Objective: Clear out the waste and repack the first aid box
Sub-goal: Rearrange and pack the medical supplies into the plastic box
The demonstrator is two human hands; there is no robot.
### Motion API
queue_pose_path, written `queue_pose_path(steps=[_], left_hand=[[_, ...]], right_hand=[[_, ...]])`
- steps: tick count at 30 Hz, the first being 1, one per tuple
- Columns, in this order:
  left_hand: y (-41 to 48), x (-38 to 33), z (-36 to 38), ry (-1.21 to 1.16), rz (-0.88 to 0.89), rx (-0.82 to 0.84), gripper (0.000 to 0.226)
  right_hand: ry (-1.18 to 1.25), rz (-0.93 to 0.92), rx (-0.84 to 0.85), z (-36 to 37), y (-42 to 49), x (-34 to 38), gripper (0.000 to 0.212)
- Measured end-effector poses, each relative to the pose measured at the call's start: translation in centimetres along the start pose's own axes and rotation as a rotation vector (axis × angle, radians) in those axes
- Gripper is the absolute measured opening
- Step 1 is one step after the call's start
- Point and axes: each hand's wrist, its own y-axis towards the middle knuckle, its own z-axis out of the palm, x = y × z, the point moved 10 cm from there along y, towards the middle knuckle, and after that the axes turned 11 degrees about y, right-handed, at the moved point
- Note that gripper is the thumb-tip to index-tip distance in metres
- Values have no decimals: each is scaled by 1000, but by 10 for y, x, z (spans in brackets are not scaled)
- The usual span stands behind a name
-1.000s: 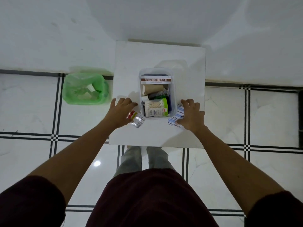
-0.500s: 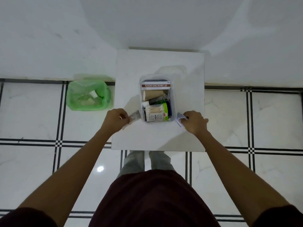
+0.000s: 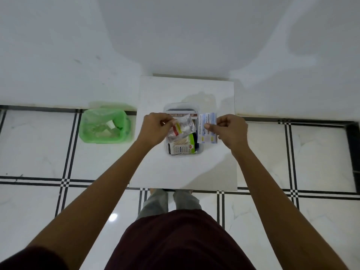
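Observation:
A clear plastic first aid box (image 3: 184, 154) stands on the small white table (image 3: 185, 172), holding an ointment carton (image 3: 183, 115), a cotton swab pack (image 3: 182, 145) and other supplies. My left hand (image 3: 155, 129) pinches a clear crinkled packet with a red and yellow label (image 3: 182, 128) above the box. My right hand (image 3: 231, 131) grips a white and blue strip of antiseptic bandages (image 3: 208, 131) over the box's right edge.
A green bin lined with a plastic bag (image 3: 104, 125) sits on the tiled floor left of the table, with scraps inside. A white wall rises behind the table. My legs and feet (image 3: 171, 201) are at the table's near edge.
Both hands picked their items off the table beside the box and lifted them over it: the clear packet on the left, the bandage strip on the right.

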Motion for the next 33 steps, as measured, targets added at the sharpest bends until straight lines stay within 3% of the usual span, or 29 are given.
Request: queue_pose_path(steps=[6,12,17,22,27,29,33], left_hand=[[28,4,26,74,-92,2,22],[37,19,24,266,-12,11,23],[23,36,-1,0,-109,-192,22],[3,59,25,-111,-309,-25,32],[-6,65,48,-187,-389,180,33],[-6,60,51,-164,-374,236,34],[-4,55,44,-95,-331,256,25]], right_hand=[[187,194,232,47,-1,-8,18],[244,331,119,59,-7,-34,11],[194,253,70,73,2,-22,15],[-87,32,28,82,22,-4,16],[-329,-171,-3,84,23,12,41],[-317,-174,-75,72,21,15,44],[-132,-24,-315,23,16,-11,28]])
